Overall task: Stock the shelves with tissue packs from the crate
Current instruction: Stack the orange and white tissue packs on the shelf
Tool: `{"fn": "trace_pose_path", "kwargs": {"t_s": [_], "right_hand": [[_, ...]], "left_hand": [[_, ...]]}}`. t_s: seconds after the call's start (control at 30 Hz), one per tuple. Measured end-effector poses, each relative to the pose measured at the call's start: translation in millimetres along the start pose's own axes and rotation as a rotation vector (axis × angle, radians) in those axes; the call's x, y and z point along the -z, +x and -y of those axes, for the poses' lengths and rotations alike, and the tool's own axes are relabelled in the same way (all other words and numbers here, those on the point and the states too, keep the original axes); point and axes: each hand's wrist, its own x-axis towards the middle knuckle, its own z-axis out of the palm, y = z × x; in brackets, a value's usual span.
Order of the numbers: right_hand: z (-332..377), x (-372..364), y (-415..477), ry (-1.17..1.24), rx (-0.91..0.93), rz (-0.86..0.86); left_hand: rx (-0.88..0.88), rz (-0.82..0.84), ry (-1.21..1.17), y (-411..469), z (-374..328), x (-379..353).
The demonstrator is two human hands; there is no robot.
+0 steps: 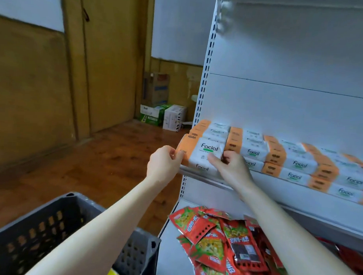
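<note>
Left hand (165,164): fingers (177,157) curled round orange end of white-and-orange plastic tissue pack (205,152), leftmost stack, white metal shelf (202,177). Right hand (232,169) pinches the pack's other end.

From where I stand there are two hands up at the unit, a left hand (163,167) and a right hand (231,170). The Facial tissue packs (209,150) show eight fronts, four columns two high; those behind blur past counting. One dark slotted crate (29,230) sits lower left. Two shelves (206,177) show, the lower with red snack packets (209,249) too heaped to count. Three cartons (156,89) stand upper centre, beside one door (109,62).
</note>
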Motion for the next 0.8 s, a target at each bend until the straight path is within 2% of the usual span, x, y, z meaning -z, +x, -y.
{"fn": "trace_pose_path", "kwargs": {"t_s": [0.1, 0.17, 0.27, 0.43, 0.8], "right_hand": [[0, 3, 1, -0.074, 0.030, 0.165], [-5, 1, 3, -0.125, 0.046, 0.197], [-12, -4, 5, -0.196, 0.078, 0.144], [-23, -10, 10, -0.241, 0.105, 0.029], [-31, -12, 10, -0.236, 0.122, -0.038]], "left_hand": [[-0.025, 0.032, 0.112, 9, 3, -8], [-0.058, 0.083, 0.126, 11, 6, -12], [-0.109, 0.127, 0.143, 12, 9, -15], [-0.147, 0.108, 0.137, 15, 10, -20], [-0.153, 0.106, 0.138, 15, 12, -25]]}}
